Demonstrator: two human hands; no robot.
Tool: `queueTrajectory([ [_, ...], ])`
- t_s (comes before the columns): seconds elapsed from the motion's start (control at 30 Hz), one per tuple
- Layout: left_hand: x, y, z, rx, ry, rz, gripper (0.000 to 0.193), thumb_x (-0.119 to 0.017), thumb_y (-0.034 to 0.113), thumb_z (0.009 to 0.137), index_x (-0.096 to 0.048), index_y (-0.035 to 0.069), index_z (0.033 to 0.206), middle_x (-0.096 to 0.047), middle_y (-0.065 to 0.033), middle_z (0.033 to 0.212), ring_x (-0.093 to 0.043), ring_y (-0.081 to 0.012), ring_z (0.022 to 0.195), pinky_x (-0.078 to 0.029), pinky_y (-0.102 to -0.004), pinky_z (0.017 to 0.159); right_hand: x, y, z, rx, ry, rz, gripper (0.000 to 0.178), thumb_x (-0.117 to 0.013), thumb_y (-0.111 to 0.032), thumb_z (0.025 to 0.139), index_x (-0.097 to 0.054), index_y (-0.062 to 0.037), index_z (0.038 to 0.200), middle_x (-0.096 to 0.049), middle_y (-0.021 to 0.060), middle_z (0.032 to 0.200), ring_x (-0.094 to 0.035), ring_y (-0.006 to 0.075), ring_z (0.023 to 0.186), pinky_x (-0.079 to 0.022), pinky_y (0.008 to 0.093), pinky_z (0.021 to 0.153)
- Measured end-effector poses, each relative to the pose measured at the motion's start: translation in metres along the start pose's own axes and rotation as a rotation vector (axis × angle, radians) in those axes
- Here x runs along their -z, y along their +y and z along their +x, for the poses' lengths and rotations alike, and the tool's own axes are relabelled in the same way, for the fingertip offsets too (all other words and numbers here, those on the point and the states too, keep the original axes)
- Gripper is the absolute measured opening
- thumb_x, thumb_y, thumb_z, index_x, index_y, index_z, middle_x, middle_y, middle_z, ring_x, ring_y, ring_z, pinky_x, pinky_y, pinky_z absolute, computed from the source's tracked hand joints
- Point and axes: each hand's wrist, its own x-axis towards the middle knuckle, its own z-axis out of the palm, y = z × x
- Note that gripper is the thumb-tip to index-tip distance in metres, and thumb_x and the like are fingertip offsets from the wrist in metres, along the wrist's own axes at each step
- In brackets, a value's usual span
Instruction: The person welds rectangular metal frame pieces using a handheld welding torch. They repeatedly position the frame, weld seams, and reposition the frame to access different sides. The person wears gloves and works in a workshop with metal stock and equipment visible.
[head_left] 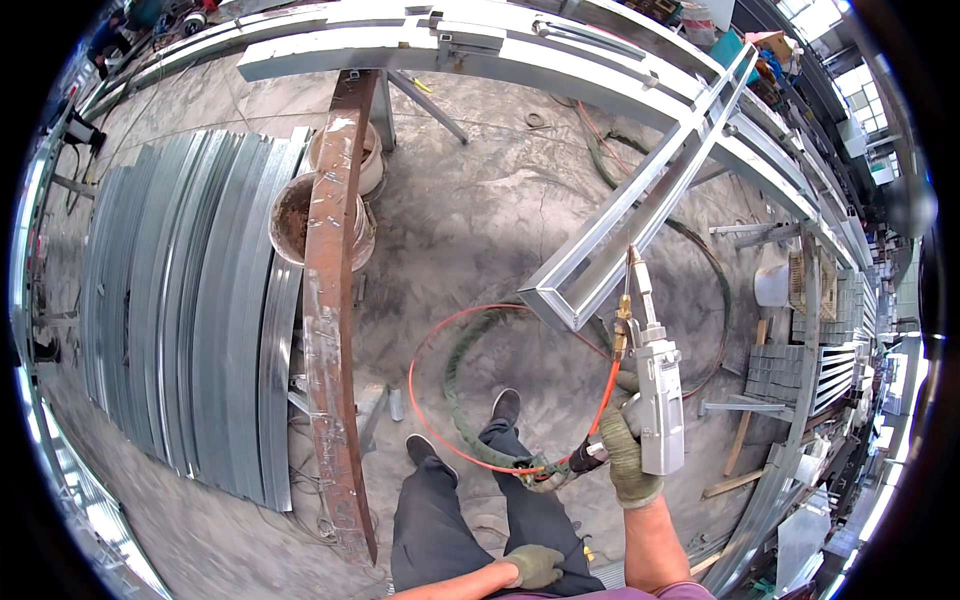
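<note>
My right hand [628, 450], in a grey-green work glove, is closed around a silver handheld welding gun [660, 400]. The gun's narrow nozzle [641, 272] points away from me, with its copper-coloured tip over the near part of an open-framed metal piece [625, 225]. A brass wire-feed fitting [623, 315] and an orange hose [608, 390] run beside the nozzle. Whether the tip touches the metal, I cannot tell. My left hand [535, 567], gloved too, lies on my thigh with its fingers loosely bent and nothing visible in it.
A rusty steel beam [335, 300] stands to my left, with buckets [292, 215] behind it and stacked metal profiles [190, 310] beyond. Long silver beams [560, 75] cross the far side and support the framed piece. Looped green hose [455, 370] lies around my feet.
</note>
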Motion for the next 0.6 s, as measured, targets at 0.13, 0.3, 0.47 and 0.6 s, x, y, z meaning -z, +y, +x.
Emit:
queueTrajectory([
  [0.13,0.015,0.002,-0.011,-0.065,-0.007,-0.004,0.048,-0.070,0.037,0.092,-0.073,0.009,0.131,-0.074,-0.0233,0.127,-0.068,-0.0440,0.122,-0.053,-0.0546,0.106,0.000,0.016,0.007,-0.060,0.048,0.100,0.045,-0.070,0.002,0.098,-0.061,-0.0004,0.142,-0.063,0.0043,0.114,-0.061,0.0095,0.087,-0.054,0.0285,0.076],
  [0.3,0.117,-0.047,-0.058,-0.179,0.584,0.200,0.032,-0.065,0.036,0.103,-0.073,0.007,0.112,-0.073,-0.0180,0.112,-0.069,-0.0418,0.106,-0.055,-0.0524,0.094,0.003,0.083,0.014,0.032,0.119,0.112,0.042,-0.069,-0.001,0.099,-0.062,0.0002,0.140,-0.064,0.0053,0.117,-0.062,0.0095,0.089,-0.055,0.0287,0.077],
  [0.47,0.259,-0.073,-0.082,-0.470,1.171,0.692,0.022,-0.084,0.020,0.091,-0.073,0.011,0.108,-0.074,-0.0075,0.106,-0.072,-0.0288,0.091,-0.056,-0.0412,0.081,-0.001,0.149,0.022,0.183,0.206,0.070,0.044,-0.071,-0.004,0.100,-0.060,0.0012,0.143,-0.065,0.0063,0.119,-0.064,0.0116,0.088,-0.056,0.0288,0.074],
  [0.6,0.310,-0.047,-0.076,-0.683,1.235,0.837,0.040,-0.086,0.019,0.086,-0.073,0.006,0.122,-0.074,-0.0118,0.120,-0.073,-0.0324,0.101,-0.057,-0.0416,0.088,-0.014,0.171,0.024,0.190,0.261,0.224,0.047,-0.073,-0.007,0.100,-0.059,0.0020,0.144,-0.066,0.0084,0.117,-0.066,0.0145,0.084,-0.058,0.0290,0.068],
])
